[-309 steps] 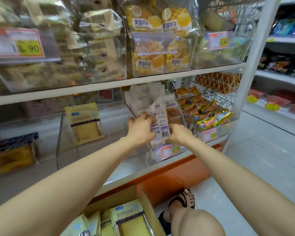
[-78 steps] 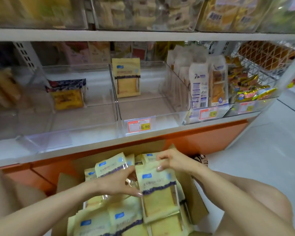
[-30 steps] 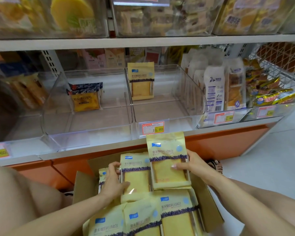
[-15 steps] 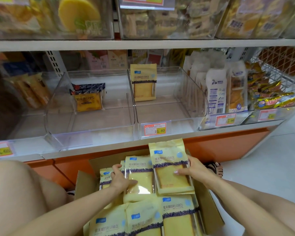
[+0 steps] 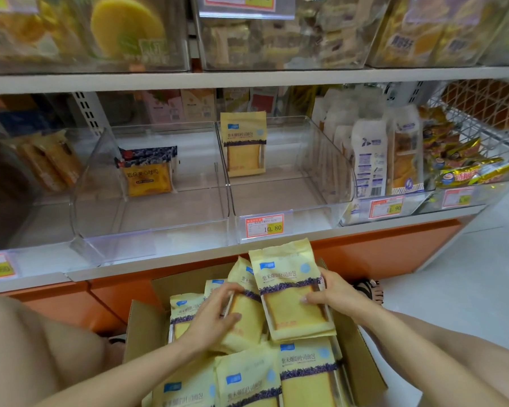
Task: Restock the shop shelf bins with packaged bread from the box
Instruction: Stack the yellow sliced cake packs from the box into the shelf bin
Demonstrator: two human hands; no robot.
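cardboard box (image 5: 146, 327), left hand (image 5: 215, 314) seemingly gripping glossy yellow packet (image 5: 247, 321), right hand (image 5: 337, 292) pinching flat rectangular packet (image 5: 288, 292)

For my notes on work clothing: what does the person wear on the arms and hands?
Nothing visible. The left forearm and the right forearm are bare, with no sleeves in the frame. The left hand and the right hand have no gloves, and I see no ring, watch or bracelet. The right hand's fingernails look pale.

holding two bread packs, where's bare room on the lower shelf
Bare floor in the 10.80 bin, in front of its lone yellow pack, and in the clear bin left of it, before the blueberry pack. The white-pack bin on the right is crowded.
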